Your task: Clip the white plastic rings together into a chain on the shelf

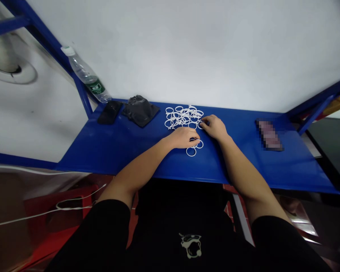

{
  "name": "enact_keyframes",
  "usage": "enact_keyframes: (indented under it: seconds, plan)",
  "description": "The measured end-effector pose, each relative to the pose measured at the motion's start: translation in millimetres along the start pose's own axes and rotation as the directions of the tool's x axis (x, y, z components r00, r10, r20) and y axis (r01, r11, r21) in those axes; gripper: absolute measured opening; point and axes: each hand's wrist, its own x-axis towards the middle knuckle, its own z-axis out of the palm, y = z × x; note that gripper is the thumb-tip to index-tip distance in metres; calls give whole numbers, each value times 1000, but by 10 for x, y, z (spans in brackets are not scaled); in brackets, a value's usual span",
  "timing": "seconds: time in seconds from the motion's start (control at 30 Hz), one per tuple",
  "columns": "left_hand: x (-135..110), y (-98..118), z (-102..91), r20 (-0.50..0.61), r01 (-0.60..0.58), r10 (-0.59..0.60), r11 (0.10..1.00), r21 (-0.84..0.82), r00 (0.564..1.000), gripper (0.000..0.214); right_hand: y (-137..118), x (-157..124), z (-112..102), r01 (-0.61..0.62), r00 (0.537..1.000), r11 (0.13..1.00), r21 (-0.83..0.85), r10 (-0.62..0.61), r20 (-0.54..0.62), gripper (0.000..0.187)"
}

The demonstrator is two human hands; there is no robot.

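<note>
Item, white rings, piled: a pile of white rings [184, 119], small and thin, overlapping on the blue bench [121, 155], toward its wall side; a little wider across than deep, with knobby bits among them. Being round, they offer no long axis.

Item, white rings, loose: a flat ring [190, 156] and a second ring [203, 144], both on the near side of the pile, apart from it.

Item, left hand [187, 137]: between pile and loose rings, fingers curled down over the second ring; the flat ring lies just toward the person. Whether this grip is closed on anything cannot be told (the knuckles screen it).

Item, right hand [214, 127]: at the pile's right edge, fingertips at an outer ring, pile to its left. This hand is nearer that edge; the left is nearer the loose pair. Its fingertips sit close together; a firm pinch cannot be confirmed.

Item, sundries at left: black pouch [141, 112], dark flat object [109, 112], clear bottle [85, 75].
</note>
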Motion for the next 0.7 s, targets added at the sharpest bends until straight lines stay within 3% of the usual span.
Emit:
enact_keyframes:
  seconds: [0.2,0.4,0.53,0.7]
  plan:
    - [25,-76,-9,-186,94,-86,995,35,979,17,68,17,2,73,996,997,35,-70,-60,14]
    - [29,-114,-64,-333,264,-244,965,15,911,32,-118,-57,-43,363,927,898,246,-323,-189,12]
    - [32,-162,-38,-346,248,-230,969,7,909,28,-282,-129,-41,438,898,854,280,-396,-193,13]
    - [32,-215,14,-376,201,-184,980,5,908,22,-303,-148,-34,463,886,839,287,-427,-180,15]
